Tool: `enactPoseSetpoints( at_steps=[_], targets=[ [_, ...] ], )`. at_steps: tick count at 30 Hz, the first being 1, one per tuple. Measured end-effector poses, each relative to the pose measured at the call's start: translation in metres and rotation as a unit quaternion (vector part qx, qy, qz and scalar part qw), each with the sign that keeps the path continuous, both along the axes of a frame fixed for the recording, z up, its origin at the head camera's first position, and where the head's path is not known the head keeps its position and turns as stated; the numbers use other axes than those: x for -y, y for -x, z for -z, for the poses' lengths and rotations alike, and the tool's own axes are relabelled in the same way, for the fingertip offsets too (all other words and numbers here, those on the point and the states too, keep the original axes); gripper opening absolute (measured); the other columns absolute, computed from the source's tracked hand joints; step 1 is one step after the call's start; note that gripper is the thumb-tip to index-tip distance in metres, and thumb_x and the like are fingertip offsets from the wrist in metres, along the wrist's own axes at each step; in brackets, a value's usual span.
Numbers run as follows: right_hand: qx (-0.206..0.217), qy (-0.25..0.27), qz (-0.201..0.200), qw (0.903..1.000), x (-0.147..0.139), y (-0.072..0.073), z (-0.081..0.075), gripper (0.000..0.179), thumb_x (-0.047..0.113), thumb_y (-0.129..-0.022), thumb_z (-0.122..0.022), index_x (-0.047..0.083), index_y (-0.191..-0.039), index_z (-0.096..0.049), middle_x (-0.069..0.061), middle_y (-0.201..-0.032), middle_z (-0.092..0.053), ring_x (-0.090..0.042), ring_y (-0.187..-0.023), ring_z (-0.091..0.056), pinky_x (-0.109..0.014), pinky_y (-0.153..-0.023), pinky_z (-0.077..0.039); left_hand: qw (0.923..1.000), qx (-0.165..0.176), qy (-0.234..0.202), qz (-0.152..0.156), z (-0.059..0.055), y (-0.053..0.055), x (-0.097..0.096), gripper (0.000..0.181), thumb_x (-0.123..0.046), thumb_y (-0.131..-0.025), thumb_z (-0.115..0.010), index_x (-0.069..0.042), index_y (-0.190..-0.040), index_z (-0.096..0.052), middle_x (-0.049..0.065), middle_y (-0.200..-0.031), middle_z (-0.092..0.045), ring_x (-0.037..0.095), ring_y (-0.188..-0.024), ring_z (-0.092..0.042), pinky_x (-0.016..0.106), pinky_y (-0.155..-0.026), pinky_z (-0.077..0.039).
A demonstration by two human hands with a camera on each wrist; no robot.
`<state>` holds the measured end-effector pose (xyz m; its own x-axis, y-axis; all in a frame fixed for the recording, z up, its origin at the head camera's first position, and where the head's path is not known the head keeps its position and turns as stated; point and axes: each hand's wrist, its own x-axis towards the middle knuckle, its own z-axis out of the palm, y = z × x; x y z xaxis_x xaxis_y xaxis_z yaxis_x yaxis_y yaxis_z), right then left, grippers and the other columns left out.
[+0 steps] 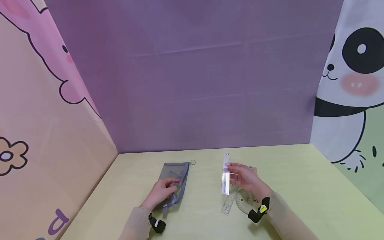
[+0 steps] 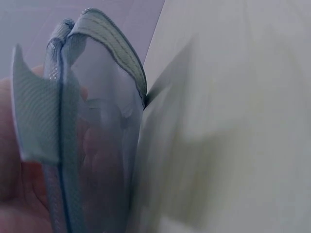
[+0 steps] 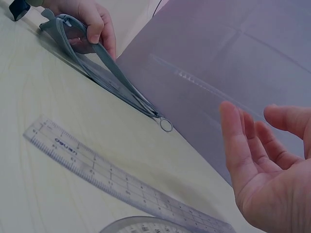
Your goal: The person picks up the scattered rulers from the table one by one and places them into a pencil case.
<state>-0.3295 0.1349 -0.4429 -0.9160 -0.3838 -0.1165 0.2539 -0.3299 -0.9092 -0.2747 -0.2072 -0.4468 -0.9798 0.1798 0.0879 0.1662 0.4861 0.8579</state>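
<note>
A grey-blue mesh zip pouch (image 1: pixel 174 169) lies on the left part of the table, its mouth gaping in the right wrist view. My left hand (image 1: pixel 162 192) grips one side of the pouch's mouth, the mesh (image 2: pixel 104 145) standing up off the table. My right hand (image 1: pixel 244 178) holds a clear ruler (image 1: pixel 225 180) upright by its edge at the fingertips; it shows faintly in the right wrist view. Below that hand a second clear ruler (image 3: pixel 116 177) lies flat, beside a round protractor (image 1: pixel 242 201). A clear piece with pinkish markings (image 1: pixel 253 169) is partly hidden behind the right hand.
The pale wooden table (image 1: pixel 207 220) ends at a purple backdrop (image 1: pixel 210 83). Printed panels (image 1: pixel 60 140) stand along the left and right sides. A metal ring (image 3: pixel 166 124) hangs from the far end of the pouch's zip.
</note>
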Motion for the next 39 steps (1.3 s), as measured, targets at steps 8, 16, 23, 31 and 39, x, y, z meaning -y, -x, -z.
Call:
enactPoseSetpoints(
  at_steps=[8,16,23,31,39],
  targets=[
    [0.001,0.013,-0.022,0.9997,0.005,-0.001,0.001,0.016,0.008,-0.1,-0.049,0.01,-0.104,-0.064,-0.003,-0.092,-0.067,-0.016,-0.08,-0.065,-0.028,-0.068,-0.054,0.9999,0.008,-0.002,-0.015,0.004,-0.003,0.003,0.038,-0.004,-0.084,-0.059,0.005,-0.121,-0.064,0.0,-0.068,-0.05,0.014,-0.056,-0.045,0.025,-0.053,-0.04],
    [-0.004,0.021,-0.037,0.9991,0.011,0.002,0.0,0.017,0.007,-0.1,-0.049,0.009,-0.105,-0.064,-0.004,-0.093,-0.066,-0.016,-0.082,-0.065,-0.028,-0.07,-0.054,0.9998,0.011,-0.006,-0.014,0.0,-0.006,0.009,0.039,-0.004,-0.083,-0.058,0.004,-0.12,-0.065,0.001,-0.069,-0.052,0.013,-0.055,-0.045,0.024,-0.052,-0.039],
    [0.001,0.025,-0.042,0.9988,0.014,0.005,-0.007,0.018,0.008,-0.1,-0.047,0.008,-0.105,-0.065,-0.004,-0.093,-0.066,-0.016,-0.079,-0.066,-0.026,-0.066,-0.054,0.9999,0.004,-0.002,-0.014,-0.004,-0.002,0.011,0.039,-0.006,-0.083,-0.059,0.003,-0.12,-0.065,0.001,-0.068,-0.051,0.012,-0.055,-0.046,0.025,-0.052,-0.04],
    [0.026,-0.018,-0.02,0.9993,0.019,0.009,-0.008,0.016,0.011,-0.099,-0.052,0.01,-0.107,-0.066,-0.003,-0.094,-0.064,-0.015,-0.08,-0.063,-0.027,-0.068,-0.054,0.9993,-0.024,0.025,-0.016,-0.007,0.0,0.005,0.035,-0.007,-0.084,-0.059,-0.001,-0.118,-0.067,0.0,-0.067,-0.051,0.013,-0.053,-0.045,0.027,-0.054,-0.041],
    [0.021,-0.026,-0.031,0.9989,0.028,0.01,-0.004,0.024,0.012,-0.099,-0.052,0.001,-0.118,-0.061,-0.004,-0.096,-0.062,-0.018,-0.088,-0.063,-0.031,-0.076,-0.053,0.9994,-0.025,0.025,-0.005,-0.006,-0.003,0.001,0.035,-0.006,-0.084,-0.06,0.0,-0.118,-0.066,0.001,-0.068,-0.052,0.013,-0.054,-0.047,0.027,-0.052,-0.042]
  ],
)
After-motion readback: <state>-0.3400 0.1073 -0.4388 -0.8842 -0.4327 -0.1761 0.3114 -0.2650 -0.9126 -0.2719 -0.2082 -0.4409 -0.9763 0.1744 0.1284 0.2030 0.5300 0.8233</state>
